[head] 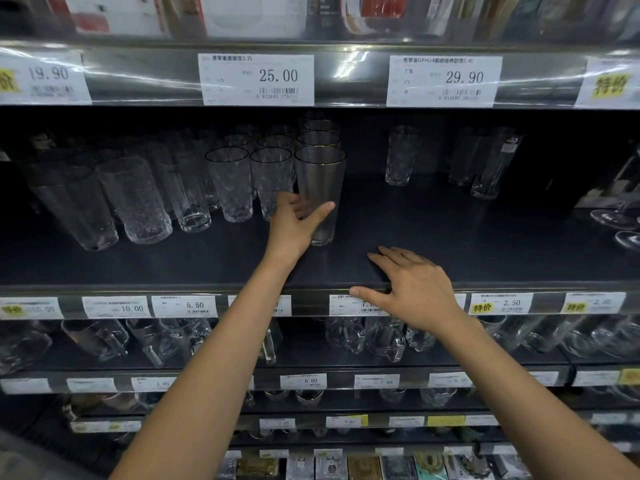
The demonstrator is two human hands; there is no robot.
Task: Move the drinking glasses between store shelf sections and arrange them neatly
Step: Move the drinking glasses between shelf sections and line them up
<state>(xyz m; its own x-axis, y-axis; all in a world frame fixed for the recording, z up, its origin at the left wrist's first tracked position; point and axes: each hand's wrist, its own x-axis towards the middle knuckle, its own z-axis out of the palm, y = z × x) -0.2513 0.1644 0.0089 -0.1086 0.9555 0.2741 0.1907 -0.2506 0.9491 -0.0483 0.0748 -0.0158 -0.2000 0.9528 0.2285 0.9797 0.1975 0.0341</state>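
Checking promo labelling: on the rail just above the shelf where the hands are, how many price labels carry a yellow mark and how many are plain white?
Yellow-marked labels: 2
Plain white labels: 2
Total: 4

At frame centre the left hand (294,225) wraps the lower part of a tall smoked glass (320,188) standing upright on the dark shelf (450,237), thumb across its front. Just left stand rows of textured glasses (230,183). The right hand (412,289) lies flat, fingers spread, on the shelf's front edge, covering a price tag (367,304).
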